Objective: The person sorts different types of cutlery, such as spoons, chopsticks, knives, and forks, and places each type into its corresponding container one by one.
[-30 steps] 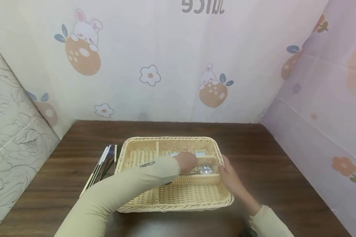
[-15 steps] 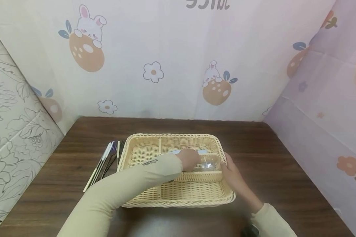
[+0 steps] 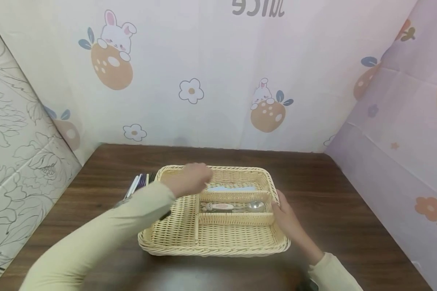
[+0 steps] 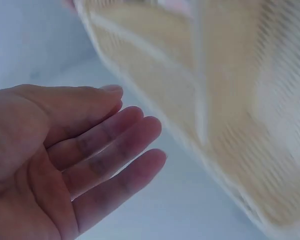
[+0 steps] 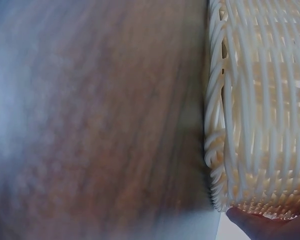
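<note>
A pale woven basket [image 3: 236, 250] with dividers stands on the table. In its middle right compartment lies a spoon [image 3: 255, 207], its pale decorated handle to the left. My left hand [image 3: 191, 178] is over the back left part of the basket, holding nothing. The left wrist view shows that hand [image 4: 75, 150] with loosely bent fingers beside the basket wall. At the basket's right end, my right hand [image 3: 287, 214] grips the rim, thumb on the near side. The right wrist view catches only a fingertip [image 5: 245, 220] against the weave.
Several pieces of cutlery [image 3: 134, 185], some white-handled, lie left of the basket, partly behind my left sleeve. A flat whitish item [image 3: 233, 188] lies in the basket's back right compartment. A patterned cloth wall [image 3: 160, 113] rises behind the dark wooden table [image 3: 335, 194].
My left hand has left the spoon in the middle compartment and moved left and back. The spoon's handle now shows. My right hand keeps its hold on the basket.
</note>
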`<state>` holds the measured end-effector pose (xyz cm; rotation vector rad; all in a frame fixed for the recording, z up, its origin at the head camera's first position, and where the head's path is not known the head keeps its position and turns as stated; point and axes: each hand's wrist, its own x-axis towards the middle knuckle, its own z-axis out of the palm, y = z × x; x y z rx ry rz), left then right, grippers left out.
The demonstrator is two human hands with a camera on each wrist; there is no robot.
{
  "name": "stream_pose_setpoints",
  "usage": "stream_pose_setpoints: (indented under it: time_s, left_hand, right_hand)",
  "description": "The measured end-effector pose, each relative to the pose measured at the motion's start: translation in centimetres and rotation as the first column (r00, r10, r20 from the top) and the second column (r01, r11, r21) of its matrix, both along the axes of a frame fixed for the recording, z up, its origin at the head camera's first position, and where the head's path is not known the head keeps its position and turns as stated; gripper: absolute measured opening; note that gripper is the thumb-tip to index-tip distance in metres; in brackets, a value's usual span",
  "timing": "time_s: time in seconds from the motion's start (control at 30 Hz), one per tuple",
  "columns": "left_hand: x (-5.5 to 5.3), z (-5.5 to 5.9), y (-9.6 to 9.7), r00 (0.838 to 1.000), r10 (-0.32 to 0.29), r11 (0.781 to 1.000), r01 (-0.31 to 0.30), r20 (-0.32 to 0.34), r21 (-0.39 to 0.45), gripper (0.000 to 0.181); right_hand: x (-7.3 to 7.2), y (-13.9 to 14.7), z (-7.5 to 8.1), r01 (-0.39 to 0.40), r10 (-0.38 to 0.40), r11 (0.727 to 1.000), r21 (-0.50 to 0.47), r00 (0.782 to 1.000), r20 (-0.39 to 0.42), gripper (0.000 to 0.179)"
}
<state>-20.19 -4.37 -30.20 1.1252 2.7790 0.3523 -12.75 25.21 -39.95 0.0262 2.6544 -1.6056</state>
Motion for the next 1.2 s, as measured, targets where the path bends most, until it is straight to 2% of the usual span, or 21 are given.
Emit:
stream_pose_setpoints:
  time_s: [0.13,0.27,0.4,0.57,0.63,0.83,0.97,1.07,1.2]
  left_hand:
    - [-1.0,0.3,-5.1,0.991,0.125,0.992,-0.125,-0.044,0.002,0.021]
    - [-1.1,-0.8,-10.1,0.971,0.232,0.973,-0.232,-0.049,0.007,0.017]
    - [-0.6,-2.5,-14.2,0.937,0.350,0.937,-0.349,-0.022,0.014,0.017]
    - [0.0,-4.3,-17.7,0.886,0.461,0.883,-0.464,0.044,0.076,0.025]
    - [0.1,-5.0,-18.6,0.868,0.490,0.864,-0.495,0.077,0.089,0.030]
    - [-0.1,-7.1,-20.4,0.833,0.529,0.834,-0.545,0.160,0.081,0.030]
    - [-0.3,-8.0,-20.2,0.825,0.535,0.829,-0.554,0.180,0.073,0.036]
    - [-0.3,-8.3,-19.6,0.829,0.529,0.834,-0.548,0.181,0.070,0.031]
    - [-0.2,-8.6,-19.1,0.827,0.529,0.832,-0.549,0.189,0.075,0.013]
  right_hand:
    - [0.0,0.1,0.0,-0.002,0.003,1.000,0.016,1.000,-0.007,0.051]
    - [0.1,0.0,0.0,-0.006,0.006,1.000,0.024,1.000,-0.004,0.051]
    - [0.2,-0.1,-0.1,-0.008,0.008,1.000,0.029,1.000,0.001,0.052]
    - [-0.1,0.1,-0.1,-0.012,0.013,1.000,0.025,1.000,-0.019,0.052]
    - [-0.1,0.1,0.0,-0.015,0.015,1.000,0.024,1.000,-0.027,0.052]
    - [-0.2,0.2,0.0,-0.018,0.019,0.999,0.030,0.999,-0.026,0.051]
    - [-0.1,0.1,0.1,-0.013,0.013,0.999,0.046,1.000,-0.018,0.052]
    - [-0.1,0.2,0.2,-0.008,0.008,0.998,0.062,1.000,-0.009,0.053]
    - [-0.1,0.1,0.3,-0.008,0.008,0.998,0.063,1.000,0.004,0.053]
